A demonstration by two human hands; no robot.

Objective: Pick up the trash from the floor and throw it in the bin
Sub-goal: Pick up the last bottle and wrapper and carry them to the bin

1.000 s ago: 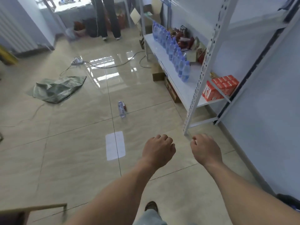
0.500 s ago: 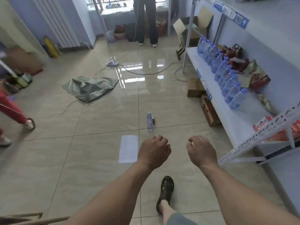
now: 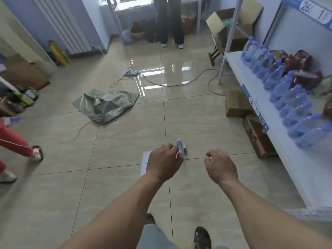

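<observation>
My left hand point(image 3: 164, 163) and right hand point(image 3: 220, 166) hang loosely curled, holding nothing. The bottle point(image 3: 181, 147) lies on the floor point(image 3: 125, 141) just beyond my left hand, partly hidden, with paper point(image 3: 145, 162) beside it.

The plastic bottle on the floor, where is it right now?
In the head view the plastic bottle lies on the floor tiles at centre, partly hidden behind the left hand, beside a white sheet of paper.
</observation>
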